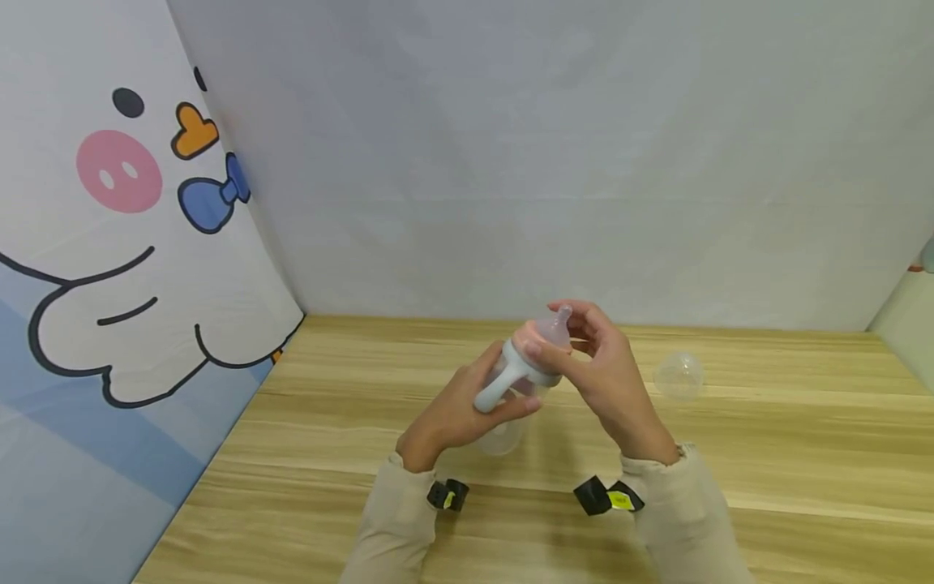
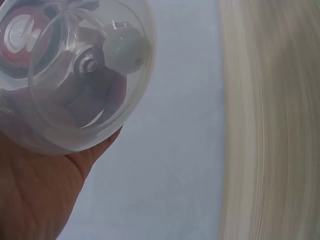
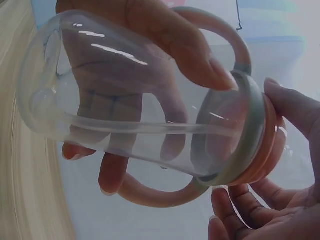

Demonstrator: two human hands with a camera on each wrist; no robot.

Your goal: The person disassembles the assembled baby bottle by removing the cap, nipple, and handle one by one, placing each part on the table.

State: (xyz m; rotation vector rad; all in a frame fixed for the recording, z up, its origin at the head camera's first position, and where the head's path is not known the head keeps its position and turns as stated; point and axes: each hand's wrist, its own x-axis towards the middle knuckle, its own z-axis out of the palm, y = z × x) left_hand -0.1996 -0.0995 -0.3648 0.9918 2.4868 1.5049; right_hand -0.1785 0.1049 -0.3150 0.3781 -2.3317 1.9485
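Observation:
Tilted above the table is a clear baby bottle [image 3: 40, 75] with a pale grey two-handled ring [image 1: 520, 362], a peach collar [image 3: 270, 150] and a clear teat [image 1: 554, 328] pointing up and right. My left hand [image 1: 460, 405] grips the bottle's body, with the thumb along the near side and the fingers behind it. My right hand [image 1: 611, 377] holds the peach collar, its thumb on one side and fingertips on the other. Through the clear wall a straw [image 3: 140, 127] runs to a round weight [image 2: 125, 50] near the base.
A clear dome-shaped cap [image 1: 679, 375] sits on the wood-grain table [image 1: 788, 430] to the right of my right hand. Behind the table hangs a pale grey cloth [image 1: 554, 162]. A cartoon-printed cloth [image 1: 95, 324] stands along the left side.

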